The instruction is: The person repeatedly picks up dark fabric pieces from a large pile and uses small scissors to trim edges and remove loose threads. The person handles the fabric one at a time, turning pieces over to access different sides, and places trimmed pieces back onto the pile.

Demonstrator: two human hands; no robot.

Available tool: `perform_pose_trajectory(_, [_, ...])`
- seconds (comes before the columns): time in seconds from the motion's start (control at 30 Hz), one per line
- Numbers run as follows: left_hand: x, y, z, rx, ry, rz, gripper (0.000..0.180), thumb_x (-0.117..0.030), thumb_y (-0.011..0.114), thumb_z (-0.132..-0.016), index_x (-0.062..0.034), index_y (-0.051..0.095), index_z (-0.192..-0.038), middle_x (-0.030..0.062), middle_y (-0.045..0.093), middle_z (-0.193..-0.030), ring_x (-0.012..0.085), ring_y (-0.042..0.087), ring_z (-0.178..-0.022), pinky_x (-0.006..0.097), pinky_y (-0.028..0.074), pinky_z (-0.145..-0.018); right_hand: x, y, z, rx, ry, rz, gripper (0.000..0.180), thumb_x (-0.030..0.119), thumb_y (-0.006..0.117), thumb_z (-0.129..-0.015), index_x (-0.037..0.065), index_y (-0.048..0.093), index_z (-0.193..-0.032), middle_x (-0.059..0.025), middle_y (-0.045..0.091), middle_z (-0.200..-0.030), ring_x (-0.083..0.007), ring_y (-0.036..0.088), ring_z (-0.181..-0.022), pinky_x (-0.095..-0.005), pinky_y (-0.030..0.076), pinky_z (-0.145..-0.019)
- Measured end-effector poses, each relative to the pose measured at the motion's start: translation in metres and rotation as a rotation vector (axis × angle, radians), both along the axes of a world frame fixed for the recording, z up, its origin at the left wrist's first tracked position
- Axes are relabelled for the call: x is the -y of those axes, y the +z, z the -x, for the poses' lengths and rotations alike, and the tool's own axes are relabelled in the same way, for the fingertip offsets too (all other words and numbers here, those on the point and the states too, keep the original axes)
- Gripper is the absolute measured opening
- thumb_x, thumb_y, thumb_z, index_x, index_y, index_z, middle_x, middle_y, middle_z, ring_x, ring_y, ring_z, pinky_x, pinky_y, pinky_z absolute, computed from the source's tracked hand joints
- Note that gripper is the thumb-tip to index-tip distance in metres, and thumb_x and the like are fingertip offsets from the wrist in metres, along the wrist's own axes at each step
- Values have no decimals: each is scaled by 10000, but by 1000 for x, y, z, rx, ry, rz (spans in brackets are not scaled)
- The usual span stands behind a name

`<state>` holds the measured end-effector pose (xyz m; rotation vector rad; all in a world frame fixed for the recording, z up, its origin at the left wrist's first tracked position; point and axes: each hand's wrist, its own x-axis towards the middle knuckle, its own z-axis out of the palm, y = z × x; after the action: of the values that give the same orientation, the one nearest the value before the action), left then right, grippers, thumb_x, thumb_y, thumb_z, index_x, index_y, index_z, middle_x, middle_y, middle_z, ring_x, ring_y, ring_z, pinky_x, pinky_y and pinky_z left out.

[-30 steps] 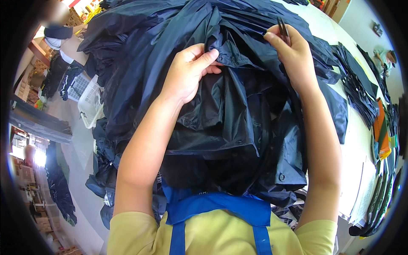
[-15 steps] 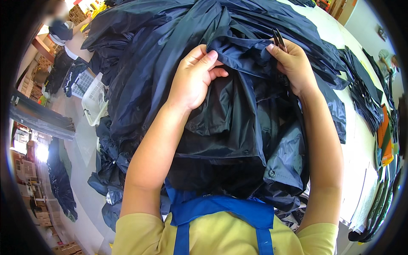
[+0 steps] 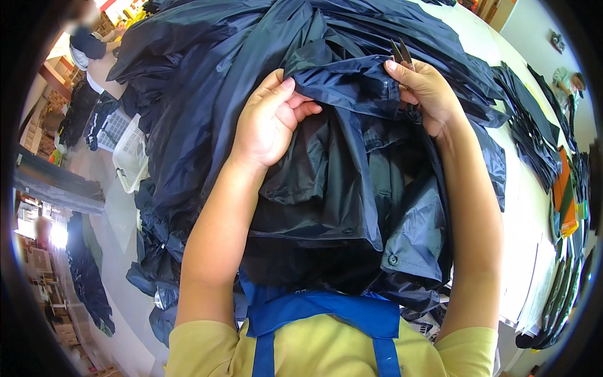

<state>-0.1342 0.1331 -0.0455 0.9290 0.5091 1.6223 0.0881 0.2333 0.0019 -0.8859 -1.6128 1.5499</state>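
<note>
A dark navy garment (image 3: 339,88) of thin, shiny fabric is stretched between my two hands. My left hand (image 3: 267,119) pinches one end of a folded band of it between thumb and fingers. At the other end my right hand (image 3: 424,91) grips the same band with its thumb on top. Dark thread snips (image 3: 402,51) also sit in that hand, their two pointed blades apart and sticking up past the fingers. Below the band hang loose folds, and a lower corner carries a round snap button (image 3: 394,259).
A large heap of the same dark fabric (image 3: 207,81) spreads across the pale table (image 3: 521,251). Flat dark pieces (image 3: 527,119) lie at the right, near an orange item (image 3: 565,195). At left stands a white plastic basket (image 3: 130,154). Other people are at far left and far right.
Both hands have shifted slightly left with the band still held between them. The fabric has turned a little, showing more of the band near my right hand.
</note>
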Motion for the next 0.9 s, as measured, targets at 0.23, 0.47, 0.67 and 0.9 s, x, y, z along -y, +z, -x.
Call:
perform_pose_trajectory(0.23, [6, 20, -17, -413, 496, 41, 203, -12, 540, -875, -35, 497, -1072, 93, 571, -1038, 193, 611, -788, 325, 503, -789, -4, -2, -1, 30, 64, 36, 335, 361, 734, -812, 145, 510, -688, 66, 444, -580, -51, 345, -493, -241, 337, -556])
perform_pose_trajectory(0.47, [-10, 52, -64, -1712, 917, -793, 630, 24, 587, -709, -136, 467, -1307, 94, 526, -1262, 289, 458, -1228, 422, 325, -1040, 0, -7, 0, -111, 117, 71, 207, 245, 663, -864, 67, 606, -775, 59, 455, -576, -49, 370, -483, -249, 372, -550])
perform_pose_trajectory(0.67, [-35, 47, -35, -1713, 643, -472, 187, -203, 663, -798, -66, 644, -924, 75, 625, -932, 270, 600, -917, 371, 436, -797, 24, 7, -26, 52, -48, -147, 248, 215, 691, -829, 40, 643, -997, -6, 644, -844, -46, 501, -642, -223, 411, -650])
perform_pose_trajectory(0.9, [-41, 46, -19, -1140, 132, 27, 110, -127, 547, -912, -40, 609, -936, -44, 555, -827, 60, 509, -804, 224, 414, -765, 10, -13, -22, 220, -52, -305, 211, 126, 656, -848, 20, 638, -1029, 27, 586, -795, -58, 491, -711, -202, 389, -686])
